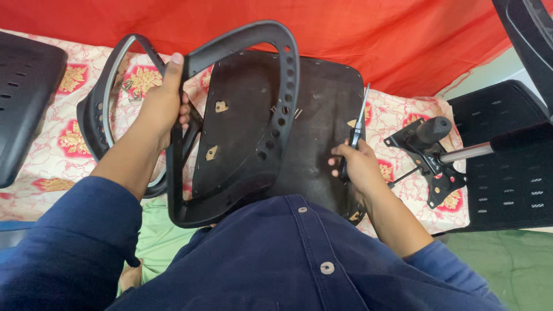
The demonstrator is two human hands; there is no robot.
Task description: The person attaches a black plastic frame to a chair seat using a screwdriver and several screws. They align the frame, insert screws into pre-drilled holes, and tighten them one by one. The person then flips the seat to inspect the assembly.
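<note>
Seen from above, a red cloth [403,34] fills the twelve o'clock edge, over a floral sheet [57,155] spread across the middle. At center lies a dark chair seat base [322,121], underside up. Over its nine o'clock side stands a black looped armrest [276,75], tilted, which the left hand [164,106] holds with fingers wrapped tight around the upper bar. A second armrest [95,115] lies behind at ten o'clock. At three o'clock rests a metal tilt mechanism [435,158] with a lever. The right hand [360,167], at four o'clock, is closed around a screwdriver [358,124] pointing up.
</note>
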